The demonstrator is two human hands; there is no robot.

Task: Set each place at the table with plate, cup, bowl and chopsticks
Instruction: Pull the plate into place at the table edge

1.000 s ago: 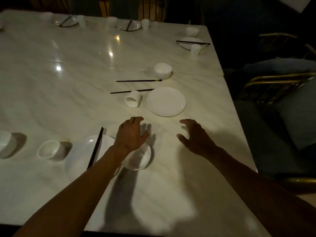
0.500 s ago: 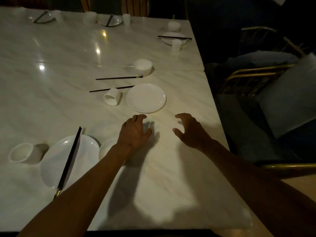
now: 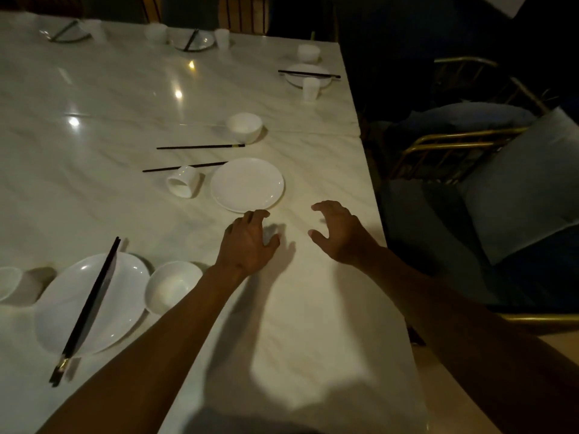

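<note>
Both hands moved nearer plate, fingers spread, empty; perhaps four plates.

Both hands empty, fingers spread and curled over marble table — left hand fingertips at near rim of small plate, right hand apart to the right. Cup tipped on its side left of plate, two loose chopsticks beyond, bowl farther.

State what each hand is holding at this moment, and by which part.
Nothing is held. The left hand hovers open by the plate's near rim; the right hand is open over the table.
</note>
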